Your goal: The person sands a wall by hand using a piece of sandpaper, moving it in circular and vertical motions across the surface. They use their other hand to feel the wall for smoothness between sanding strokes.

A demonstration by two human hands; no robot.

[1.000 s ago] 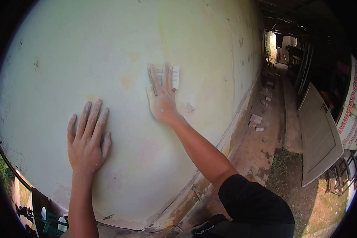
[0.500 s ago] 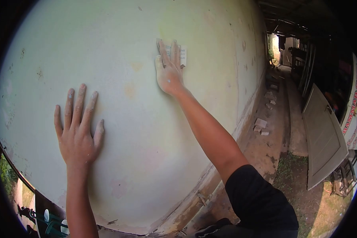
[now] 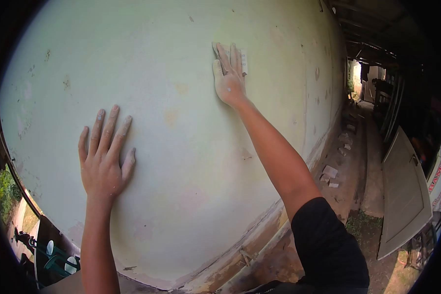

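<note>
A pale green wall (image 3: 181,171) with dusty patches and small stains fills most of the view. My left hand (image 3: 104,166) lies flat on it at the left, fingers spread, holding nothing. Higher up and to the right, my right hand (image 3: 230,78) presses a printed sheet of paper, perhaps sandpaper (image 3: 244,61), against the wall. The sheet shows at both sides of the fingers; its middle is hidden under them. Whitish dust coats the fingers of both hands.
A grey door panel (image 3: 405,196) leans at the right. Broken blocks (image 3: 330,171) lie on the ground along the wall's base. A pipe (image 3: 250,256) runs low by the wall. Green chairs or frames (image 3: 59,262) stand at the lower left, beside plants (image 3: 6,193).
The view has shifted, so the wall and door appear farther right and lower. My right hand with the sheet has moved slightly up relative to the wall stains. My left hand stays flat.
</note>
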